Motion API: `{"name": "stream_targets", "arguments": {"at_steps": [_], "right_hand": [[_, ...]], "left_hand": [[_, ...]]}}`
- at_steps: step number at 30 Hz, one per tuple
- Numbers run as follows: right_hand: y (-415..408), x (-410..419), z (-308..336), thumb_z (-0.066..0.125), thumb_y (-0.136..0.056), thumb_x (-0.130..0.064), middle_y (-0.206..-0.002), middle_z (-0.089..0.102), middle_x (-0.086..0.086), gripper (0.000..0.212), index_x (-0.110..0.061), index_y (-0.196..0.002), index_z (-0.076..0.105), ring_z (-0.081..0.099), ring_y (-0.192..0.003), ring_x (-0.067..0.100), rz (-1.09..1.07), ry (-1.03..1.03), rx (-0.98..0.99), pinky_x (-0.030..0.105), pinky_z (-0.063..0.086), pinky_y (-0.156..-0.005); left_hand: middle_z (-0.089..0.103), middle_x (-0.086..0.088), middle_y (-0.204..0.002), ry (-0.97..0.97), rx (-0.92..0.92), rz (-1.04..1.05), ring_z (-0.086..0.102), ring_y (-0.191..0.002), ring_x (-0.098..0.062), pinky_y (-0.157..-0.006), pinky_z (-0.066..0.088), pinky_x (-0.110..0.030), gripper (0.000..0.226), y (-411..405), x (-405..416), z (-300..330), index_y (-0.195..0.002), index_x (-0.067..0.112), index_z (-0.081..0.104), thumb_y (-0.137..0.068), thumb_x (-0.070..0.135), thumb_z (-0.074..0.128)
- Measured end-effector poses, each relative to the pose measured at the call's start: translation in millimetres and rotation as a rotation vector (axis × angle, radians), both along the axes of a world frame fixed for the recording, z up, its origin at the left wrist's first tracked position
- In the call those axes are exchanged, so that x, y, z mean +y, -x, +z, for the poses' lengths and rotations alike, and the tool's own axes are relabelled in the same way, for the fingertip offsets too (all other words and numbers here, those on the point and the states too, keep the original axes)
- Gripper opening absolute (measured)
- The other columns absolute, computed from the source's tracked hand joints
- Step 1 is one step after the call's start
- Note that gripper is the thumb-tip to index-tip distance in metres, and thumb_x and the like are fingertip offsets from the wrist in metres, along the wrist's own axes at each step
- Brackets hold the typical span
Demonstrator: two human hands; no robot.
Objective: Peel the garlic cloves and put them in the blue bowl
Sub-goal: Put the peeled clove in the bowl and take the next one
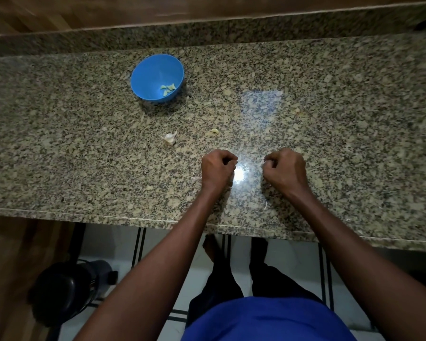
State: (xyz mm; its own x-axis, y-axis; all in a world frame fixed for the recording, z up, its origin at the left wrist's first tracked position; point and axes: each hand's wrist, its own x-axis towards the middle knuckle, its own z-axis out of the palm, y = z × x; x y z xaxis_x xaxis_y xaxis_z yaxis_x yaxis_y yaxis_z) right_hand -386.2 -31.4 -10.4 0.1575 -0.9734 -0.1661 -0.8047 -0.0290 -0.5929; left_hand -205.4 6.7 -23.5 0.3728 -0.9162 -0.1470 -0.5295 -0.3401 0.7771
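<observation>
The blue bowl [143,77] stands at the back left of the granite counter, with several peeled garlic cloves [168,88] lying in it. A part of a garlic bulb [170,138] in its white skin lies in front of the bowl. To its right lies a single clove [214,131]. My left hand [217,169] and my right hand [284,168] rest on the counter near the front edge, a hand's width apart. The fingers of both hands are curled tight. A small pale garlic piece shows at the fingertips of each hand, and the rest is hidden inside the fists.
The granite counter [342,124] runs the full width, with a raised ledge [231,30] at the back. Thin scraps of garlic skin [265,205] lie near my hands. A lamp glare [239,175] sits between my fists. Below the front edge is a dark round object [64,289] on the floor.
</observation>
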Motion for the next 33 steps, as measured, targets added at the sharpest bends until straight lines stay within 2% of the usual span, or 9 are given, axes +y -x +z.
{"name": "stream_targets", "arguments": {"at_steps": [4,8,13,17,20,24,27,30,33], "right_hand": [[2,-4,-2,0.074,-0.093,-0.014,-0.097,0.069,0.009,0.014,-0.006,-0.103,0.078,0.059,-0.073,0.014,0.049,0.059,0.054,0.012,0.044,-0.063],[-2,-8,-2,0.075,-0.091,-0.012,-0.107,0.069,0.015,0.018,-0.002,-0.106,0.076,0.066,-0.088,0.024,0.131,0.120,0.082,0.029,0.056,-0.079],[-2,-12,-4,0.076,-0.090,-0.012,-0.106,0.068,0.015,0.019,-0.002,-0.106,0.074,0.066,-0.090,0.025,0.173,0.165,0.137,0.026,0.051,-0.075],[-12,-21,-6,0.072,-0.092,-0.008,-0.091,0.068,0.010,0.004,-0.004,-0.091,0.073,0.061,-0.075,0.021,0.229,0.197,0.179,0.030,0.051,-0.061],[-20,-26,-5,0.065,-0.094,-0.003,-0.076,0.060,0.007,0.013,-0.005,-0.081,0.067,0.056,-0.065,0.021,0.285,0.221,0.218,0.036,0.051,-0.055],[-21,-20,-11,0.057,-0.094,0.010,-0.075,0.056,0.005,0.022,-0.006,-0.079,0.062,0.055,-0.066,0.021,0.233,0.188,0.157,0.034,0.054,-0.058],[-19,-14,-11,0.062,-0.093,0.006,-0.080,0.060,0.002,0.015,-0.006,-0.086,0.068,0.057,-0.069,0.016,0.111,0.023,0.024,0.018,0.040,-0.056],[-12,-4,-8,0.075,-0.088,-0.004,-0.082,0.070,0.000,0.008,-0.009,-0.095,0.075,0.066,-0.070,0.012,-0.026,-0.172,-0.195,0.021,0.050,-0.064],[-8,3,-5,0.074,-0.088,0.001,-0.079,0.076,0.010,0.018,-0.016,-0.096,0.077,0.070,-0.062,0.017,-0.124,-0.301,-0.425,0.029,0.060,-0.060]], "left_hand": [[0.071,-0.011,-0.100,0.024,-0.172,-0.142,0.063,-0.085,-0.014,-0.076,0.056,-0.022,0.012,11,-15,-5,-0.099,0.002,0.077,-0.096,0.002,0.065],[0.061,-0.025,-0.108,-0.001,-0.257,-0.308,0.053,-0.090,-0.032,-0.081,0.049,-0.045,0.019,17,-16,-13,-0.093,-0.003,0.067,-0.098,0.011,0.055],[0.064,-0.015,-0.103,0.109,-0.423,-0.419,0.057,-0.092,-0.026,-0.073,0.058,-0.036,0.014,24,6,-14,-0.096,0.002,0.068,-0.089,0.010,0.077],[0.064,-0.008,-0.082,0.181,-0.504,-0.447,0.054,-0.074,-0.020,-0.051,0.051,-0.035,0.013,29,22,-22,-0.083,0.004,0.069,-0.084,-0.007,0.075],[0.062,-0.008,-0.078,0.190,-0.540,-0.450,0.053,-0.070,-0.020,-0.050,0.045,-0.033,0.016,21,25,-18,-0.080,0.004,0.066,-0.084,-0.010,0.071],[0.064,-0.008,-0.078,0.109,-0.504,-0.290,0.057,-0.068,-0.017,-0.054,0.056,-0.031,0.018,-4,21,-17,-0.080,0.003,0.067,-0.092,-0.010,0.065],[0.073,-0.004,-0.090,-0.011,-0.246,-0.159,0.066,-0.076,-0.011,-0.068,0.057,-0.016,0.009,-25,17,-3,-0.092,0.005,0.076,-0.093,0.001,0.069],[0.077,-0.002,-0.098,-0.075,0.000,0.025,0.073,-0.083,-0.009,-0.075,0.059,-0.016,0.011,-43,22,4,-0.102,0.008,0.077,-0.091,0.007,0.075],[0.076,-0.007,-0.101,-0.041,-0.107,0.030,0.072,-0.088,-0.014,-0.080,0.062,-0.024,0.012,-47,32,-1,-0.102,0.006,0.077,-0.093,0.001,0.071]]}}
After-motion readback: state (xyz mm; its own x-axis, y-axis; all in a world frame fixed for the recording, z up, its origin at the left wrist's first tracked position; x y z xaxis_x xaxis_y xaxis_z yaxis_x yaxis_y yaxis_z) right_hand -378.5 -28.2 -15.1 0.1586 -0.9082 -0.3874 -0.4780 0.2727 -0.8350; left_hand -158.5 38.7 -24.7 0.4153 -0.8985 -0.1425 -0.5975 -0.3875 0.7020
